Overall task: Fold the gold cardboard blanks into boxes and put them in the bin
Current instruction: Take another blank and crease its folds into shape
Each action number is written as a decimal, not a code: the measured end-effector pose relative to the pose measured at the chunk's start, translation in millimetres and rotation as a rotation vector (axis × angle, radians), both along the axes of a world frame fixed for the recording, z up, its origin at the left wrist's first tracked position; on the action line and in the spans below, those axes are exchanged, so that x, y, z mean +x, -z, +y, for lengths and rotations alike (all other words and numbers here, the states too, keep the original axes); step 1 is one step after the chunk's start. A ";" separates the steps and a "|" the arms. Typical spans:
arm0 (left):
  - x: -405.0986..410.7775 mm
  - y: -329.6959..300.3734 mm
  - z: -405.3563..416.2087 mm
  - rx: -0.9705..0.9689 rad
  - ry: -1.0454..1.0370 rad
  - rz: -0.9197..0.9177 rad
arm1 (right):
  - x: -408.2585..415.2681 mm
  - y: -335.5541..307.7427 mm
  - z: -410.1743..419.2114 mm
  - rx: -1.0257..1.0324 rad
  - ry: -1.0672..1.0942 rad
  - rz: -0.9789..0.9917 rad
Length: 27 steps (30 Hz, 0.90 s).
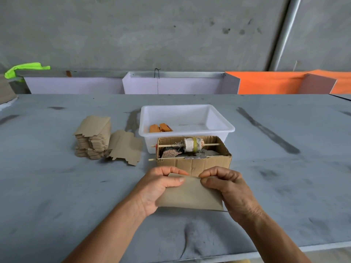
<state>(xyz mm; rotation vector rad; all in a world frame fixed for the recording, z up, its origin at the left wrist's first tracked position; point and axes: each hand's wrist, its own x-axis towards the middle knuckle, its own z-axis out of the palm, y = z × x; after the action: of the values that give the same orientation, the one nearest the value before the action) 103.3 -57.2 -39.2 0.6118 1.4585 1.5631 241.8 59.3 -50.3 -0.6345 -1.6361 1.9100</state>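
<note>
A flat cardboard blank (191,194), dull brown on the side facing me, is held just above the grey table between both hands. My left hand (161,188) pinches its upper left edge with thumb on top and fingers curled behind. My right hand (228,186) pinches the upper right edge the same way. A stack of more blanks (93,137) sits at the left, with one loose blank (125,147) leaning beside it. The white plastic bin (187,121) stands behind, holding two folded gold-orange boxes (160,128) in its near left corner.
An open corrugated carton (193,163) with a wooden skewer, a wrapped roll and scraps stands between my hands and the bin. White and orange panels line the table's far edge, below a concrete wall. The table's near edge runs across bottom right.
</note>
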 end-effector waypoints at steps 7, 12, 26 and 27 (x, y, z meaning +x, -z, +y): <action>1.5 3.0 0.1 0.069 -0.054 -0.077 | 2.0 -1.9 -0.4 -0.090 -0.001 -0.032; 3.0 3.0 3.8 0.073 -0.038 -0.111 | -0.3 -4.5 -1.5 -0.021 0.022 0.000; 0.0 1.8 -4.4 -0.036 0.069 0.009 | 3.5 -3.9 -5.7 0.138 -0.034 -0.094; 0.4 0.3 -4.7 -0.053 0.070 0.016 | 4.4 -3.5 -5.4 0.147 -0.035 -0.110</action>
<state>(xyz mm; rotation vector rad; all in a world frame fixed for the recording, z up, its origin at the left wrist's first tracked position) 103.7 -62.0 -39.5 0.6390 1.4698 1.4641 246.3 53.9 -46.8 -0.6641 -1.8484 1.7862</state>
